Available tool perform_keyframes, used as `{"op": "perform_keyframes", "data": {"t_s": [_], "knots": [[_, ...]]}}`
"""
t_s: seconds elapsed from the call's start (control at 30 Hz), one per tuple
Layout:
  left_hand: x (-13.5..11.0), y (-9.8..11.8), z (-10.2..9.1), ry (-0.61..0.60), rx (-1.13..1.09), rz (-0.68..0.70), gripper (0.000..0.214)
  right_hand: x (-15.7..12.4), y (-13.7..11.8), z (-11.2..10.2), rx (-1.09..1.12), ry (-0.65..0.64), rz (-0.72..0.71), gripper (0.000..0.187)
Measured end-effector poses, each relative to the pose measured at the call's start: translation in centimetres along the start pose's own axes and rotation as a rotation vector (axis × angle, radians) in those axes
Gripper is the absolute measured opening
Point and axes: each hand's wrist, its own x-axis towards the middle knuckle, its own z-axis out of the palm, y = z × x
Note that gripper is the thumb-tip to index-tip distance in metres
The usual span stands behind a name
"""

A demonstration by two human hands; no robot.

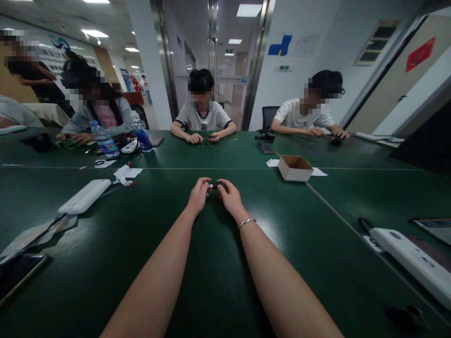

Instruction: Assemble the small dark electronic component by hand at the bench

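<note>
Between my two hands is a small black and silver stick-like piece [213, 186], held level just above the green table [214, 263]. My left hand [198, 195] pinches its silver end between thumb and fingers. At the black end, my right hand [230, 197] is closed with thumb and fingertips on it. The fingers cover much of the piece, so its exact kind does not show. A silver bracelet [246, 223] circles my right wrist.
An open box [296, 174] stands ahead to the right. White power strips lie on the left [84, 196] and right [412, 263]. A phone [21, 277] is at the near left. Water bottles [104, 139] stand farther off. Several people sit across the table, handling small items.
</note>
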Motion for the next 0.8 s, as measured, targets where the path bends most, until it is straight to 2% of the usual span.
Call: {"op": "perform_keyframes", "data": {"t_s": [0.27,0.43,0.53,0.67,0.8], "knots": [[-0.06,0.12,-0.09,-0.014,0.07,-0.015,0.026,0.02,0.04,0.11,0.014,0.014,0.021,0.028],[-0.03,0.05,-0.12,0.011,0.124,0.107,0.024,0.06,0.09,0.06,0.001,0.012,0.012,0.028],[-0.01,-0.02,-0.12,0.003,0.082,0.033,0.024,0.08,0.09,0.07,0.01,0.001,0.009,0.027],[0.03,-0.05,-0.11,0.014,0.067,0.071,0.023,0.07,0.06,0.06,0.018,0.004,0.01,0.026],[0.21,-0.52,-0.09,-0.019,0.063,0.006,0.027,0.09,0.09,0.02,0.024,0.011,0.009,0.026]]}}
